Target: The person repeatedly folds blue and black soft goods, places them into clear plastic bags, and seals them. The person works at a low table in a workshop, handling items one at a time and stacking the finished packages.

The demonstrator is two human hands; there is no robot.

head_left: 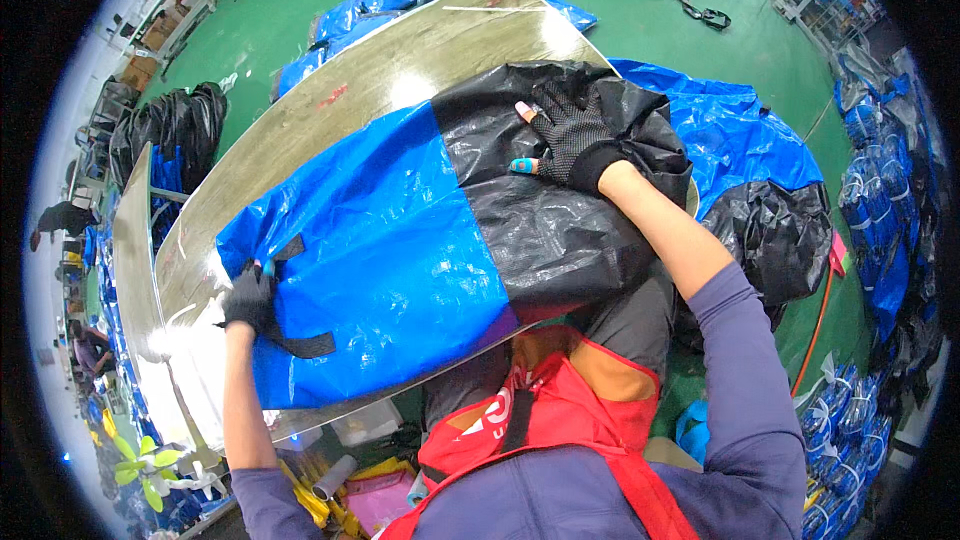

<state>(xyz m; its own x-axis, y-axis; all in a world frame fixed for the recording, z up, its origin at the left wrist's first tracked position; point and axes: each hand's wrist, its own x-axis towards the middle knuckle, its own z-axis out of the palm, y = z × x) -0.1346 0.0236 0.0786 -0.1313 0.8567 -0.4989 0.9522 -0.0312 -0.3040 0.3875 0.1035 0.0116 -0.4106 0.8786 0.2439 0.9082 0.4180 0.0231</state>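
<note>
A large sack of blue and black woven plastic [390,230] lies spread across a table, its blue half to the left and its black half to the right. At its left end my left hand [250,300], in a black glove, is closed on the gathered blue edge, beside a short black strap [305,344]. My right hand [570,135] wears a dotted black glove with bare thumb and index tips, one wrapped in blue tape. It presses flat on the black half, fingers spread. The left fingertips are partly hidden in the folds.
The worn, shiny table top [270,135] shows beyond the sack. More blue and black sheeting [740,140] hangs at the right. Folded blue packs [365,10] lie past the far edge. Tied blue bundles [850,440] stand at the lower right, near an orange cord [822,315].
</note>
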